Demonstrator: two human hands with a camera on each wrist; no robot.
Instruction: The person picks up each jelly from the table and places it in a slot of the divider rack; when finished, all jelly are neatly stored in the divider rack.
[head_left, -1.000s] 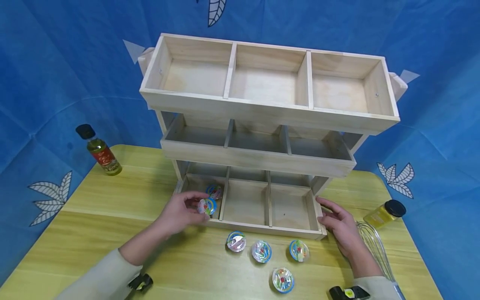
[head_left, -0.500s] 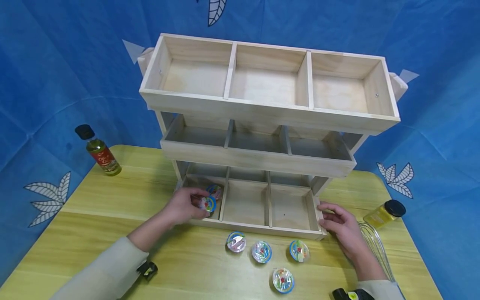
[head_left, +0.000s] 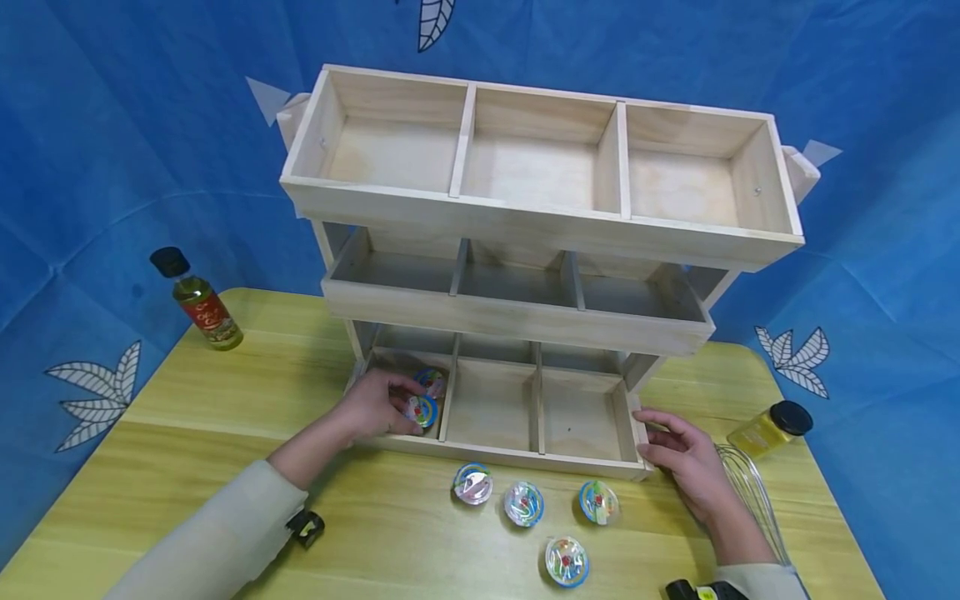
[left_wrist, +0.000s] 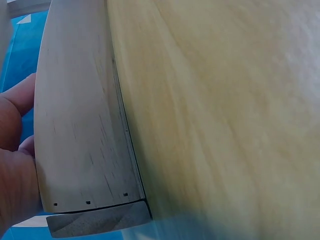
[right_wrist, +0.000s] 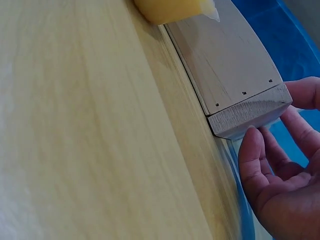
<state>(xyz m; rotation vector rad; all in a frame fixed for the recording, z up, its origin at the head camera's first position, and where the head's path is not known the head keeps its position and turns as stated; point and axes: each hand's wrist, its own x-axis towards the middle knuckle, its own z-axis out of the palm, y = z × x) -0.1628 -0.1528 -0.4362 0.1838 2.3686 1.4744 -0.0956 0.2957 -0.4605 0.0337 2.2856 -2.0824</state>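
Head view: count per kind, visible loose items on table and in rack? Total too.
Small round cups: 6 (4 on table, 2 in rack, one of those in the left hand)
Red-labelled bottle: 1
Black-capped yellow jar: 1
Whisk: 1
Total: 9

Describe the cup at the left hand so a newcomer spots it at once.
Find the three-tier wooden rack on the table, then the leftmost compartment of its lowest tier. The blue-rimmed cup is there, toward the front. It alone is held by the left hand; a similar cup lies just behind, and four loose cups are on the table.
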